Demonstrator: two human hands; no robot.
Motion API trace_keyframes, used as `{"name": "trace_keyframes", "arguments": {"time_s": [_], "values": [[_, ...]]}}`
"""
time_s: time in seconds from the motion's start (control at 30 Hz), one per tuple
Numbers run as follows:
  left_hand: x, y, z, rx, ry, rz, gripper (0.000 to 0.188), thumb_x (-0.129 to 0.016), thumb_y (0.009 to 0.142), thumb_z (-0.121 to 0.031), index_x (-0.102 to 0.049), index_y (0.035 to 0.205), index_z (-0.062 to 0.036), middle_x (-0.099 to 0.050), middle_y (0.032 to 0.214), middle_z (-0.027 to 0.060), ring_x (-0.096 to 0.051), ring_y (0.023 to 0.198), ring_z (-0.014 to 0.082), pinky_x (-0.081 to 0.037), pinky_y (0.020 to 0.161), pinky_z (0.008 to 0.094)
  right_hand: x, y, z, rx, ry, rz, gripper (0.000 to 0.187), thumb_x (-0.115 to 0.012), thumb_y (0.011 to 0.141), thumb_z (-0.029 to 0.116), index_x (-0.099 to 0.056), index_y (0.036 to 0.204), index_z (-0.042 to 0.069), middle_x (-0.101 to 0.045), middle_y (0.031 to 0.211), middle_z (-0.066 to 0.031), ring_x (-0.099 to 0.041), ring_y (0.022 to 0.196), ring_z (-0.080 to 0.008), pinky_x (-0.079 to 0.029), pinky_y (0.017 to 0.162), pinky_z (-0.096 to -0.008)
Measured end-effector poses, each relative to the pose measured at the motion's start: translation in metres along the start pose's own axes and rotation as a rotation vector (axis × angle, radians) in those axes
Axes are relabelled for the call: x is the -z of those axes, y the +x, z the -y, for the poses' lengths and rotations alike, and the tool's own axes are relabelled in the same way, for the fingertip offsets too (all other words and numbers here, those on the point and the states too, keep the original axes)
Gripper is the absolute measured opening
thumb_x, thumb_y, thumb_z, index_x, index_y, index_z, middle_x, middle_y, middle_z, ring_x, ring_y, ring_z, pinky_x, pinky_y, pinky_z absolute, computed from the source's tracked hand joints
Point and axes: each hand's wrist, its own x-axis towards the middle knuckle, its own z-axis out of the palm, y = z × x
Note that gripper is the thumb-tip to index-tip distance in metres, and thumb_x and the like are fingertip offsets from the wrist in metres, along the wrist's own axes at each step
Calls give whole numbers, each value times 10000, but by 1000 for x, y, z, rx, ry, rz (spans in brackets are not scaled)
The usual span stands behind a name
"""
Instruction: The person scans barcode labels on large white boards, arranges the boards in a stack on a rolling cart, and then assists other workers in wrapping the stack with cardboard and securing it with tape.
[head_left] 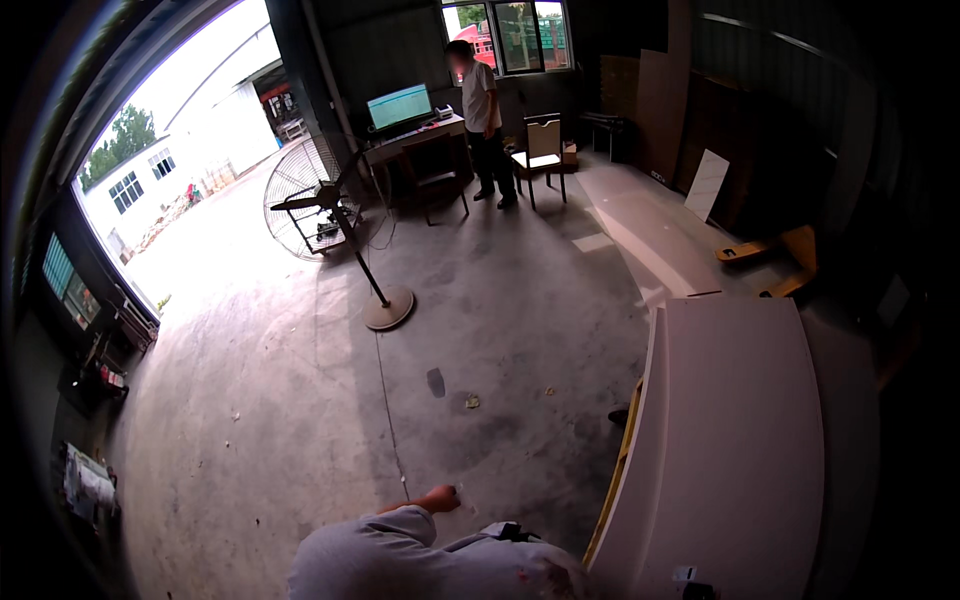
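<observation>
My left hand (pixel 440 498) reaches out from a grey sleeve at the lower middle, above the concrete floor. Its fingers look closed. A faint pale shape shows beside the fingertips, too blurred to name. My right hand does not show. To the right of my body lies a stack of large pale boards (pixel 735 430), with a yellow edge (pixel 612 490) along its near left side. A small white label (pixel 684 573) and a dark object (pixel 699 592) are on the boards at the lower edge.
A pedestal fan (pixel 325 197) stands ahead on a round base. Behind it are a desk with a monitor (pixel 399 107), a standing person (pixel 480 110) and a chair (pixel 541 150). A yellow pallet jack (pixel 790 255) sits beyond the boards. A wide doorway opens at left.
</observation>
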Motion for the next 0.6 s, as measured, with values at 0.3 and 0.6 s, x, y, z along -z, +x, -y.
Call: {"name": "trace_keyframes", "arguments": {"time_s": [0.3, 0.6], "values": [[-10, 48, -12, -170, 15, 64, 472, -595, 807, -338, -639, 1180, -51, -654, 1157, 204, -607, 1105, 377, -484, 944, 443, -14, -11, 19, 125, 2, 82, 401, -693, 842, 36, -561, 1219, 18, -645, 1075, -108, -596, 978, -185, -468, 911, -327], [-5, 54, 17, -37, -79, 31, 498, -599, 811, -385, -638, 1196, -71, -633, 1216, 198, -589, 1136, 382, -464, 978, 447, -33, 6, 12, 91, -65, 68, 485, -733, 799, 88, -534, 1233, 6, -635, 1078, -125, -616, 967, -212, -501, 878, -365]]}}
